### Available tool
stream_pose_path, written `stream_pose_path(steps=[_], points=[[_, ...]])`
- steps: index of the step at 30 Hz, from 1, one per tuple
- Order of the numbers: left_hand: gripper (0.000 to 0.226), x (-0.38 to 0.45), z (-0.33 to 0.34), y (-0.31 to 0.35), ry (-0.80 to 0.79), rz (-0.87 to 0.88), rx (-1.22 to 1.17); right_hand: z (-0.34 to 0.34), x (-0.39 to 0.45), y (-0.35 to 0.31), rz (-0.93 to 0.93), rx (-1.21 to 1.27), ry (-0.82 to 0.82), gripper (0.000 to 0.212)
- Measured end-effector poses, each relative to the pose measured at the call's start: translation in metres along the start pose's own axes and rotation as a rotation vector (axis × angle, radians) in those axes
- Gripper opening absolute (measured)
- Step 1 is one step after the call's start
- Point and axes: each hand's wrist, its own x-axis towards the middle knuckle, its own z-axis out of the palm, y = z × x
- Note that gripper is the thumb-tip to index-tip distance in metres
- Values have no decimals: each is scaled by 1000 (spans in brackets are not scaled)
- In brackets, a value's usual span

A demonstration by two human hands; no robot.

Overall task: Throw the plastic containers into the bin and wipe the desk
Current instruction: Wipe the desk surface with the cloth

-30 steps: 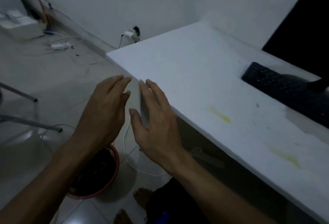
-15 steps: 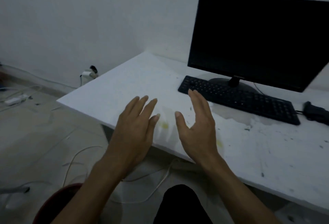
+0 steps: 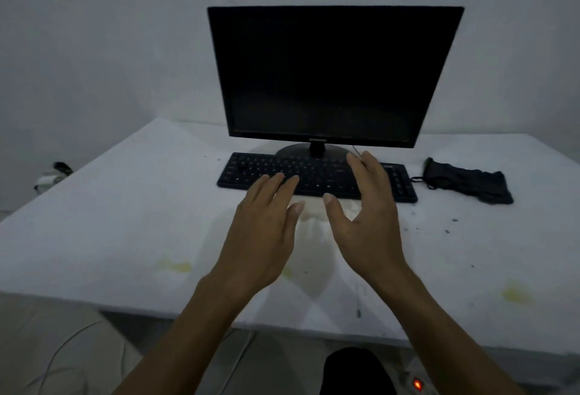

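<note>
Head: both hands [image 3: 317,231] spread, empty, above desk [image 3: 110,222].

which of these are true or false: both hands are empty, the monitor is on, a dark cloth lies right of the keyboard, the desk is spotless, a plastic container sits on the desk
1. Both hands are empty. True: the left hand and right hand are open over the desk, holding nothing.
2. The monitor is on. False: the monitor shows a black screen.
3. A dark cloth lies right of the keyboard. True: the cloth lies on the desk beside the keyboard.
4. The desk is spotless. False: yellow stains and dark specks mark it.
5. A plastic container sits on the desk. False: none is visible on it.
</note>
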Motion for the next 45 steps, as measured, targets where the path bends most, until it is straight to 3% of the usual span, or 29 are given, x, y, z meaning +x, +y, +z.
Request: stream_pose_path(steps=[10,17,26,31,35,38,40,45], points=[[48,74,81,82,-114,34,-142,-92,48,105,-39,-247,-124,61],[47,96,120,107,-175,48,-186,-112,82,180,11,-344,-160,61],[44,119,153,129,-279,64,-230,-123,114,267,134,-679,-349,55],[30,127,165,131,-320,63,-245,-119,120,294,329,-731,-509,49],[30,131,180,129,-377,21,-284,-120,123,295,279,-766,-474,40],[30,129,189,130,-417,21,-294,-120,118,299,149,-771,-341,23],[32,129,192,130,-450,8,-289,-123,114,298,90,-777,-275,22],[42,124,192,128,-527,-13,-281,-140,107,285,47,-807,-291,19]])
